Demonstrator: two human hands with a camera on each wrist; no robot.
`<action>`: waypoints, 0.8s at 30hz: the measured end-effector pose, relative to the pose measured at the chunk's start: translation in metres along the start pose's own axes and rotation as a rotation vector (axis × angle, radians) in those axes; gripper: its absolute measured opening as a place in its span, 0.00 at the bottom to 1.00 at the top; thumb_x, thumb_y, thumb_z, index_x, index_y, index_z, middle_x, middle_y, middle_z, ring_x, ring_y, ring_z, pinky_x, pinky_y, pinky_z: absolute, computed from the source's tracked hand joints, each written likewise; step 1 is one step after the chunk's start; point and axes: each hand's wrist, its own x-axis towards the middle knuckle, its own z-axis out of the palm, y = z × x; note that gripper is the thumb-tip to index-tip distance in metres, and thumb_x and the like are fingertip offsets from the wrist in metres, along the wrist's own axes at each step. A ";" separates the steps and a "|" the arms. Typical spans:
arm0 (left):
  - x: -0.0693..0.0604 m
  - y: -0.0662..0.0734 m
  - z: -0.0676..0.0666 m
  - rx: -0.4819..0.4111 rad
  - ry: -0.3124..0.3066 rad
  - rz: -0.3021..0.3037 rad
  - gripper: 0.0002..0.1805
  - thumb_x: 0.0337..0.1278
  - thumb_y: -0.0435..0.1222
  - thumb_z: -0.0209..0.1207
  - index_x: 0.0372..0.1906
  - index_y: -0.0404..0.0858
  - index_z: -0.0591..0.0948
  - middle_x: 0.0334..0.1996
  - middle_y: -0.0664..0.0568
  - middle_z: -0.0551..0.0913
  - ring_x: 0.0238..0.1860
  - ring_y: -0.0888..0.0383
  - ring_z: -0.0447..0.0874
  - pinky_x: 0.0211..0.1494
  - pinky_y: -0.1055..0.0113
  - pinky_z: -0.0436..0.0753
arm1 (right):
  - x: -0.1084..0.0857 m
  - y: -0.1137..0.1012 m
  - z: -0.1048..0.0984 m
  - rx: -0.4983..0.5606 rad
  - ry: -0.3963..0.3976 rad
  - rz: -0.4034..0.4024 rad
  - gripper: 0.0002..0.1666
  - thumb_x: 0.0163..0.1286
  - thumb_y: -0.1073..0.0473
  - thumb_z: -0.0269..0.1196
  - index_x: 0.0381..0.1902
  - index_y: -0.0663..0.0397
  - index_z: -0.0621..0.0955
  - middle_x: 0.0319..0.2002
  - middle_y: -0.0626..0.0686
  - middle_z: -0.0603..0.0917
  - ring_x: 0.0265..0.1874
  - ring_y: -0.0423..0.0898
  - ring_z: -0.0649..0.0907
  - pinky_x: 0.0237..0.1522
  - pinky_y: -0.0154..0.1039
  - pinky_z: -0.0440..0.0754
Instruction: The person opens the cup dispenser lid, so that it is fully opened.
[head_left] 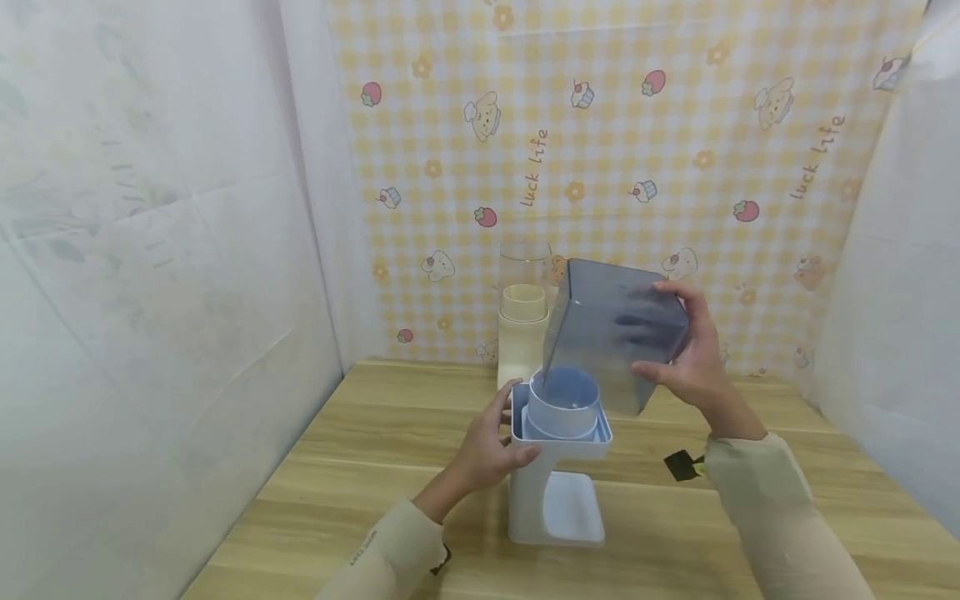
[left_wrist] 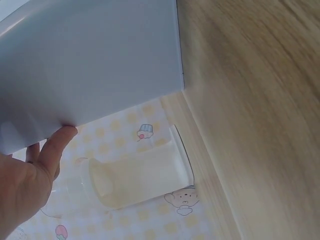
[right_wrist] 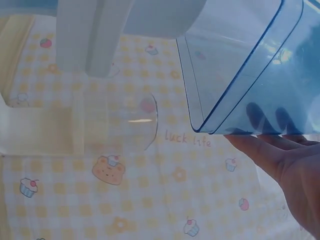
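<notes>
Clearly legible writing: "luck life", printed twice on the yellow-and-white checked cloth beyond the left hand and the right hand; one line stands between the hands, the other farther right than the right hand.
Sleeve lettering: a short dark line on the beige fabric sleeve behind the left hand, too small to read.
Left grip: thumb in front and fingers behind, clasping the left side of the square top of the white plastic stand, which stands upright just right of that hand.
Right grip: thumb and fingers spread around one end of the smoky-blue transparent plastic box, pinching it; the box reaches leftward from that hand, tilted and off the table.
Box edge: its lower left corner is over or just beside the round white plastic collar in the stand's top, between the hands; whether they touch, I cannot tell.
Stand foot: a flat white tray, below and between the hands, resting on the light wood-grain table.
Cream dispenser: a cream column with a clear cylinder, beyond the stand, between the hands and near the cloth.
Table edges: far edge beyond both hands, along the cloth; left edge well apart from the left hand, beside the white patterned curtain.
Side room: wide on the left hand's outer side; rightward, the right hand is well apart from the white sheet.
</notes>
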 end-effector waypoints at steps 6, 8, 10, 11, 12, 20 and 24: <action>0.000 0.000 0.001 0.011 0.010 0.035 0.59 0.44 0.71 0.60 0.77 0.42 0.57 0.58 0.46 0.77 0.48 0.51 0.80 0.39 0.64 0.86 | -0.003 -0.008 -0.015 0.118 0.072 0.036 0.53 0.41 0.77 0.78 0.64 0.68 0.65 0.61 0.56 0.70 0.57 0.49 0.72 0.51 0.32 0.77; -0.001 0.000 0.001 0.011 0.013 0.032 0.60 0.43 0.72 0.60 0.77 0.42 0.57 0.59 0.45 0.76 0.48 0.51 0.80 0.39 0.64 0.86 | -0.006 -0.008 -0.021 0.129 0.086 0.051 0.51 0.41 0.82 0.74 0.65 0.66 0.66 0.61 0.56 0.68 0.58 0.49 0.71 0.51 0.32 0.77; -0.002 0.000 0.000 0.009 0.017 0.028 0.60 0.43 0.72 0.60 0.77 0.42 0.57 0.59 0.45 0.76 0.49 0.50 0.80 0.38 0.65 0.86 | -0.010 -0.008 -0.027 0.140 0.096 0.064 0.51 0.40 0.86 0.70 0.64 0.65 0.66 0.62 0.56 0.67 0.58 0.49 0.70 0.50 0.31 0.78; -0.002 0.000 0.001 0.011 0.018 0.027 0.60 0.43 0.72 0.60 0.77 0.43 0.57 0.59 0.45 0.76 0.49 0.50 0.80 0.38 0.65 0.86 | -0.012 -0.007 -0.031 0.147 0.100 0.070 0.51 0.40 0.88 0.69 0.64 0.64 0.66 0.62 0.56 0.66 0.58 0.49 0.70 0.49 0.31 0.79; -0.002 0.000 0.000 0.010 0.018 0.027 0.60 0.44 0.71 0.60 0.77 0.42 0.56 0.59 0.45 0.76 0.49 0.49 0.80 0.38 0.65 0.86 | -0.014 -0.007 -0.034 0.148 0.106 0.076 0.51 0.40 0.89 0.67 0.64 0.64 0.66 0.62 0.56 0.66 0.58 0.49 0.70 0.48 0.31 0.80; -0.004 0.000 -0.002 0.002 -0.012 0.021 0.59 0.48 0.67 0.62 0.78 0.40 0.53 0.62 0.46 0.74 0.52 0.47 0.79 0.39 0.65 0.86 | -0.032 -0.003 -0.050 0.069 0.117 0.170 0.52 0.41 0.93 0.62 0.66 0.63 0.63 0.61 0.57 0.64 0.51 0.46 0.77 0.38 0.30 0.84; -0.005 0.000 -0.004 -0.019 -0.028 0.021 0.59 0.49 0.67 0.62 0.79 0.41 0.52 0.64 0.46 0.73 0.53 0.47 0.79 0.40 0.65 0.86 | -0.041 -0.003 -0.052 -0.031 0.127 0.257 0.52 0.45 0.91 0.62 0.67 0.60 0.62 0.61 0.55 0.65 0.49 0.43 0.80 0.38 0.29 0.84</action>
